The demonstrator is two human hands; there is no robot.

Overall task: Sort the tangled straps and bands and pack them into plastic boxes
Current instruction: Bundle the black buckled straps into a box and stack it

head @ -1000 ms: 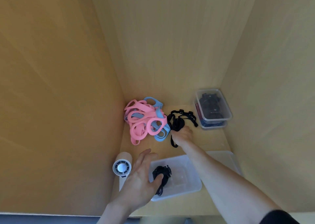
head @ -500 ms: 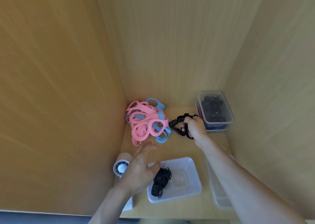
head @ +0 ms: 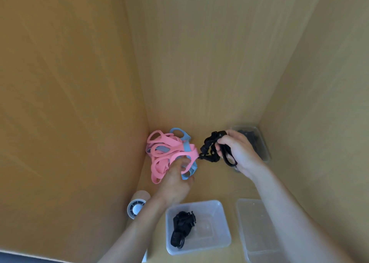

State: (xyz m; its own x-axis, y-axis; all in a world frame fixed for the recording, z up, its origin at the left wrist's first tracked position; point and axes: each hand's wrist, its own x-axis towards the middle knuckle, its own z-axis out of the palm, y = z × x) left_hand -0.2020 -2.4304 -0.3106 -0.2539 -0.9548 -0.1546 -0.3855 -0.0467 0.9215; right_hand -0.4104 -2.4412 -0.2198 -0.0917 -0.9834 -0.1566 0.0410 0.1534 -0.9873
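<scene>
A tangle of pink and blue bands (head: 169,154) lies in the back left corner of the wooden shelf. My left hand (head: 175,179) rests on its front edge, fingers down on the bands. My right hand (head: 237,152) grips a black tangled strap (head: 211,148) and holds it up just right of the pile; one end of the strap still touches the pink bands. A clear plastic box (head: 217,240) at the front holds a black strap bundle (head: 182,228).
A second clear container (head: 257,230) sits at the front right. At the back right a lidded box with black items (head: 259,144) stands behind my right hand. A white cylinder (head: 137,204) lies at the front left. Wooden walls enclose three sides.
My left hand left the front box and moved back onto the pink and blue bands. My right hand lifted the black strap off the shelf and drew it to the right.
</scene>
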